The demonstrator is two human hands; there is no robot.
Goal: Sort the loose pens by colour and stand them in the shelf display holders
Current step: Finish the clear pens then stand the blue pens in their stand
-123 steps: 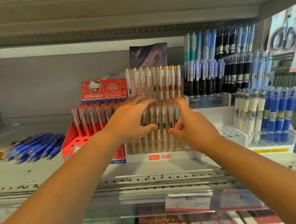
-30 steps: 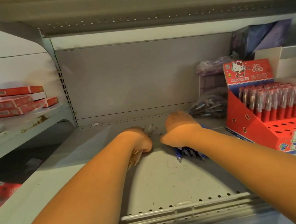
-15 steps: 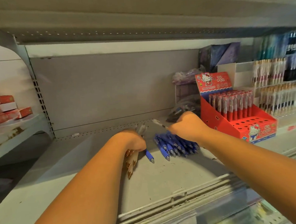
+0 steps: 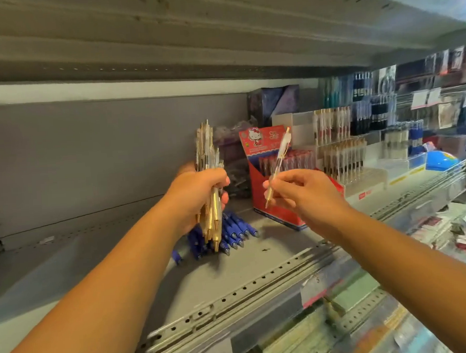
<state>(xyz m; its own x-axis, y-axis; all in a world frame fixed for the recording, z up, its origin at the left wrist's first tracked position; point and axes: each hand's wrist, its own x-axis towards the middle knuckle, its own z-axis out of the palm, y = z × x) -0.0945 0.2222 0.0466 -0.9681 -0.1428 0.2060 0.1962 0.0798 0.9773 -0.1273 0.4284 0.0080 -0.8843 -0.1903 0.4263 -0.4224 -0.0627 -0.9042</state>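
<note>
The left hand (image 4: pixel 197 192) is fisted round a fat bundle (image 4: pixel 207 150) of gold pens, so a loose one could slip out onto the blue pens (image 4: pixel 234 232) below. Right hand (image 4: pixel 303 192) pinches one pen (image 4: pixel 279 157) low down between thumb and fingertips, nearly upright, well short of the holder (image 4: pixel 342 156).

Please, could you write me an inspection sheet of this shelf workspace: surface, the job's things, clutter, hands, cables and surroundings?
Surface: grey metal shelf, perforated front rail.
Job's things: bundle of gold pens and single gold pen, both held; blue pens lying loose on the shelf; clear display holder with gold pens standing.
Clutter: red Hello Kitty box of pens; plastic bags beside it.
Hands: left hand grips the bundle; right hand pinches the single pen.
Cables: nothing seen.
Surroundings: more pen displays at the right; blurred price labels on the rail.
</note>
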